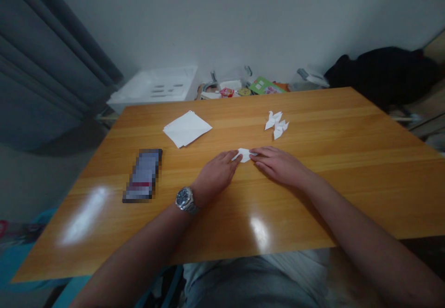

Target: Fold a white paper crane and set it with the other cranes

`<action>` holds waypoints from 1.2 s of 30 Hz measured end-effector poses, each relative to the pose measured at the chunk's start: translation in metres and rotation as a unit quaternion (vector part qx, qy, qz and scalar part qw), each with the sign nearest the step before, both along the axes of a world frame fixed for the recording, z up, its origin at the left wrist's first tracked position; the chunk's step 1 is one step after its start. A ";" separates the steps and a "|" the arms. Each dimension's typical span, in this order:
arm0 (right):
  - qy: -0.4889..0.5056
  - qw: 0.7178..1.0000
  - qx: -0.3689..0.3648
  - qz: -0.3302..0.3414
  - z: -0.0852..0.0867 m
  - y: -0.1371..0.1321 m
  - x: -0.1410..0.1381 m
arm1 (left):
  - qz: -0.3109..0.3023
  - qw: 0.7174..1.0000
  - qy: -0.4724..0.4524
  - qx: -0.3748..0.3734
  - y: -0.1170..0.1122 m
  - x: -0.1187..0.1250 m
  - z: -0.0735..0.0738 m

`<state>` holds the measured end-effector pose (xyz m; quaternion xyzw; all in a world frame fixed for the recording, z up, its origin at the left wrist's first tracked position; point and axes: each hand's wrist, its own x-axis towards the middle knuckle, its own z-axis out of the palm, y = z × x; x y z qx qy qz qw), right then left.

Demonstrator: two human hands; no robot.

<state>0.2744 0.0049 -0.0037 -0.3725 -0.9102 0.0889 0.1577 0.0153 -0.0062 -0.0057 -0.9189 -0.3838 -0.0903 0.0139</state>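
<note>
A small folded piece of white paper (244,154) lies on the wooden table (347,159) between my two hands. My left hand (216,174), with a silver watch (184,199) on its wrist, pinches the paper's left side. The fingertips of my right hand (280,165) pinch its right side. Both hands rest on the tabletop.
A stack of white paper sheets (187,128) lies at the back left. Two finished white origami figures (277,124) sit behind my right hand. A phone (143,175) lies to the left. Boxes and clutter (239,88) stand beyond the far edge, and a dark cloth (382,73) at the right.
</note>
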 end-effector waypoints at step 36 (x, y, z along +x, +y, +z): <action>0.030 0.997 -0.066 0.003 -0.003 -0.005 -0.014 | -0.004 0.998 0.051 -0.020 -0.007 -0.015 0.022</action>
